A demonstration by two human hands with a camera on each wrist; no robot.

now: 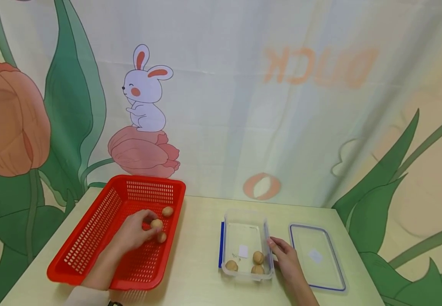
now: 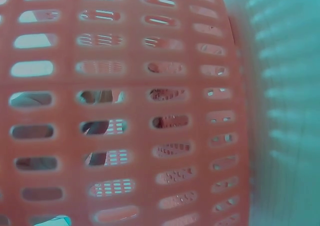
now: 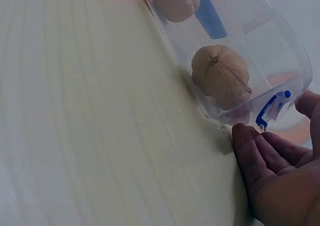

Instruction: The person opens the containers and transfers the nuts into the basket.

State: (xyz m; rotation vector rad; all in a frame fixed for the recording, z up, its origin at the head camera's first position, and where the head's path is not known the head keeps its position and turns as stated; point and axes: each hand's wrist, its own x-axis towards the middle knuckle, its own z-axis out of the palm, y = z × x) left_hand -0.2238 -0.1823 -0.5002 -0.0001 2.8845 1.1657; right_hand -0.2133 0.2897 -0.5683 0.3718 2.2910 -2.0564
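My left hand is inside the red plastic basket and pinches a walnut between thumb and fingers. Two more walnuts are close by in the basket, one behind it and one just in front. The basket's slotted wall fills most of the left wrist view and largely hides that hand. My right hand holds the right side of a clear plastic container, thumb at the rim and fingers against the outside. Three walnuts lie at the container's near end.
A clear lid with a blue seal lies flat on the table, right of the container. A blue clasp flap sticks out from the container's left side. The pale table meets a printed curtain at the back.
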